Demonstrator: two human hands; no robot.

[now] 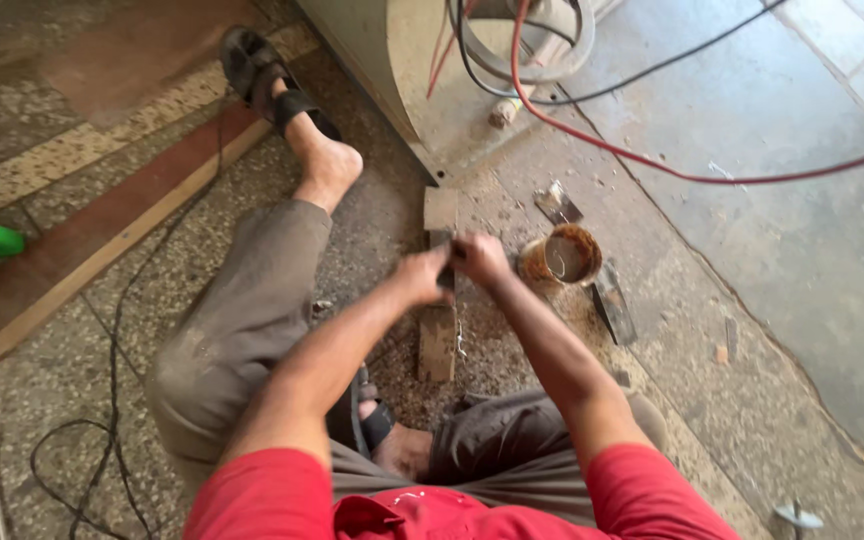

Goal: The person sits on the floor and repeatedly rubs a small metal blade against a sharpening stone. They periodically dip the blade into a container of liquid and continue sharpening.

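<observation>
I sit on the floor with both arms stretched forward. My left hand point(422, 275) and my right hand point(482, 258) close together around a small dark tool point(447, 270) pressed onto a narrow wooden plank point(438, 345) lying on the floor. The plank runs away from me, its far end point(440, 208) showing beyond my hands. What the tool is cannot be made out, as my fingers cover most of it. A thin metal strip lies along the plank's right edge.
A round rusty tin point(562, 257) of brown paste stands right of my hands, with a flat metal blade point(614, 305) beside it. Red and black cables point(592, 130) loop by a cabinet base. Black wire trails left. My sandalled foot point(282, 95) extends ahead. Sawdust covers the floor.
</observation>
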